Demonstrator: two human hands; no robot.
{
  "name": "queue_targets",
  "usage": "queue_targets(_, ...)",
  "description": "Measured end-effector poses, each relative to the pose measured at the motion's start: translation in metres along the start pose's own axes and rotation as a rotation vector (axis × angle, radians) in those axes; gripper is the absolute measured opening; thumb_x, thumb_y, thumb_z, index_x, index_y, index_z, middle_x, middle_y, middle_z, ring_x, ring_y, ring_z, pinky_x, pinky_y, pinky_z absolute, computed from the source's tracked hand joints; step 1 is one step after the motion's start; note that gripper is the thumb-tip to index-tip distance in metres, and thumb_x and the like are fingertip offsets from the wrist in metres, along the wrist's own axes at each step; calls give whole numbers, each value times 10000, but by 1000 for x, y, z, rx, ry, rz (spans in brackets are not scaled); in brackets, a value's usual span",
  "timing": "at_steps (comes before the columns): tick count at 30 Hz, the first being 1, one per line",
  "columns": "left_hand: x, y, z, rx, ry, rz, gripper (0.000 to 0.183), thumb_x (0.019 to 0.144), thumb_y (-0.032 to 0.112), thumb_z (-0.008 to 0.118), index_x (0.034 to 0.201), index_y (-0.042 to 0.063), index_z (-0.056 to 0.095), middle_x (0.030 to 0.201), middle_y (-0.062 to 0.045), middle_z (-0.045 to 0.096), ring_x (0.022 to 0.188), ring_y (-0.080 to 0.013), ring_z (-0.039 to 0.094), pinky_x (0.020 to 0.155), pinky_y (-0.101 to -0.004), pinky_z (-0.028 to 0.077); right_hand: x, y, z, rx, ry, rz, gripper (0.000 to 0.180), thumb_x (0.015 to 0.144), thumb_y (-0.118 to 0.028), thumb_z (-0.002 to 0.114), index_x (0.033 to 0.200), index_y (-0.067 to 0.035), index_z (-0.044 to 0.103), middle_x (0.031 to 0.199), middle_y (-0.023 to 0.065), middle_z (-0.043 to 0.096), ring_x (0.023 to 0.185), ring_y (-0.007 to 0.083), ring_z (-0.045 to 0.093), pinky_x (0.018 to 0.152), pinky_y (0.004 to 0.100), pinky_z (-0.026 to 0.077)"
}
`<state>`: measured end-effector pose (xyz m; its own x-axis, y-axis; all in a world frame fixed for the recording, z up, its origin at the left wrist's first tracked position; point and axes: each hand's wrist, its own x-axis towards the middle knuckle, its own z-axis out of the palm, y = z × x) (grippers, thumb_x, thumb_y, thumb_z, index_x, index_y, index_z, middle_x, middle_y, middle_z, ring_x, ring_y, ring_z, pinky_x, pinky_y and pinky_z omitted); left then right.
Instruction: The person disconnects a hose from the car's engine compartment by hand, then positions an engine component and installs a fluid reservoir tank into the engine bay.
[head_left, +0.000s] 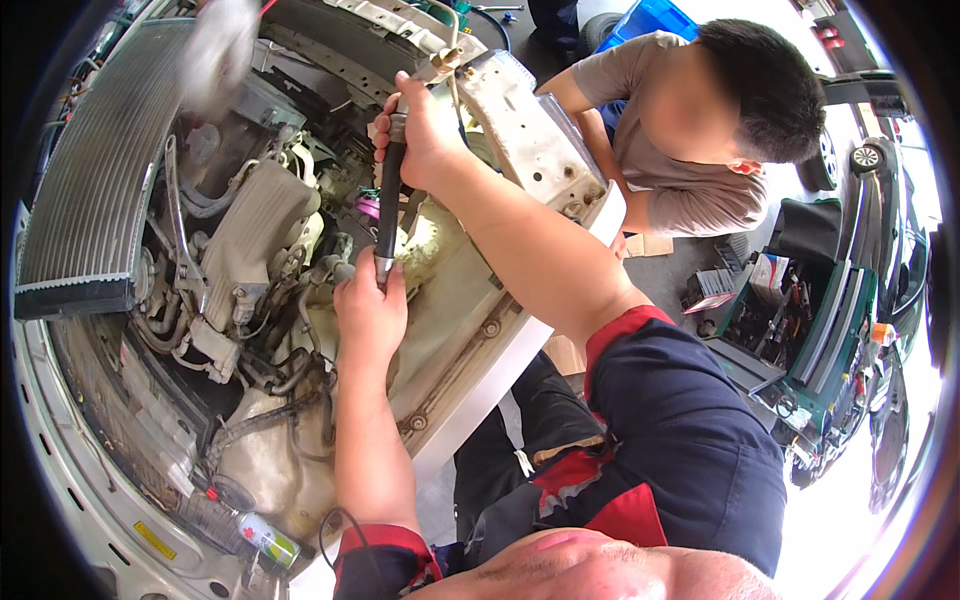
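Note:
Above the engine bay, I have both hands on a black rubber hose (389, 199) with metal ferrules at its ends. My left hand (370, 306) grips the lower ferrule between thumb and fingers. Around the upper end my right hand (420, 135) is wrapped, next to a metal pipe joint (441, 66) with brass-coloured fittings. Behind the hose lie engine parts and a brightly lit patch of the bay. To the left is a ribbed engine cover (251, 217), with a long metal wrench (180, 217) resting beside it.
A finned radiator or condenser (97, 165) leans across the left side. Near it is a blurred white-gloved hand (217, 56) of another person. A co-worker (675, 150) leans at the white fender (517, 352). A spray can (268, 538) lies lower left; a toolbox (832, 330) stands right.

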<state>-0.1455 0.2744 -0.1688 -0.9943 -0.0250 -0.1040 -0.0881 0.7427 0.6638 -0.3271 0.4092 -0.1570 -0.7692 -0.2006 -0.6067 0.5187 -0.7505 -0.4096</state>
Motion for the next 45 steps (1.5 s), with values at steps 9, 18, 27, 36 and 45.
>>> queue_targets(9, -2, -6, 0, 56, 55, 67, 271, 931, 195, 668, 1155, 58, 601, 706, -136, 655, 697, -388, 644, 762, -482, 484, 8, 8, 1, -28, 24, -57, 371, 987, -436, 563, 826, -109, 491, 635, 78, 536, 535, 231, 493, 544, 409, 427)
queue_targets(18, -2, -4, 2, 67, 97, 123, 284, 896, 173, 705, 1124, 45, 592, 674, -142, 654, 631, -383, 648, 682, -461, 516, 14, -2, -12, -2, -77, -57, 335, 971, -418, 587, 828, -127, 504, 668, 62, 546, 575, 216, 491, 582, 384, 418)
queue_targets(27, -6, -8, 2, 77, 79, 83, 336, 919, 193, 700, 1204, 61, 581, 726, -121, 663, 685, -393, 641, 782, -480, 494, 7, 5, -5, -16, -65, -48, 356, 980, -420, 577, 829, -113, 479, 675, 57, 517, 585, 211, 485, 574, 380, 410)
queue_targets(36, -4, -13, 4, 50, 26, 83, 346, 947, 226, 669, 1206, 15, 577, 674, -92, 667, 660, -349, 652, 851, -448, 448, 3, 3, -3, -34, 2, -59, 348, 974, -436, 578, 854, -122, 488, 672, 54, 538, 574, 206, 504, 591, 380, 426)
queue_targets(45, -4, -11, 3, 64, 39, 102, 326, 939, 216, 673, 1187, 27, 577, 674, -79, 666, 643, -344, 649, 799, -444, 449, 1, 3, 0, -30, 16, -43, 329, 1001, -418, 556, 868, -125, 485, 671, 53, 532, 588, 198, 480, 600, 362, 417)
